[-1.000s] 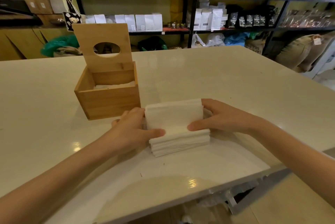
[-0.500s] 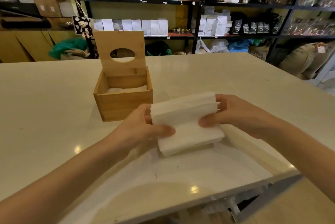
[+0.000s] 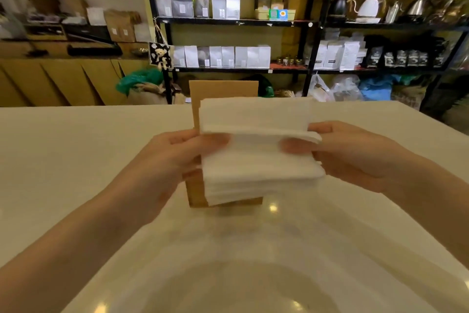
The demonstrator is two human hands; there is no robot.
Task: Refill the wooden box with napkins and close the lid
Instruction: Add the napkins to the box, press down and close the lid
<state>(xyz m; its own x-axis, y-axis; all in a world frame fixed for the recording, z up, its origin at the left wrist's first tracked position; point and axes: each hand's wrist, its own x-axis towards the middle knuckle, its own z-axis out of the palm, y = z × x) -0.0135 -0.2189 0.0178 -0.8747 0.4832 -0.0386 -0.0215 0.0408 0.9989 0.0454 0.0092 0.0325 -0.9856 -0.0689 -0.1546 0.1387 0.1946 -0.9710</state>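
Head view: left hand (image 3: 175, 160) and right hand (image 3: 352, 155) pinch a thick white napkin stack (image 3: 258, 158).

Two hands: left (image 3: 162, 160), right (image 3: 355, 158); one napkin stack (image 3: 258, 150), sheet count unclear; one wooden box (image 3: 195, 193); one lid (image 3: 223, 89), upright; one worktop (image 3: 76, 160); one white kettle (image 3: 368, 7); one teddy-bear charm (image 3: 160, 56); shelf pouches too blurred to count

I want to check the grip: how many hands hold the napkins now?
2. The left hand grips the left side of the napkins, the right hand the right side.
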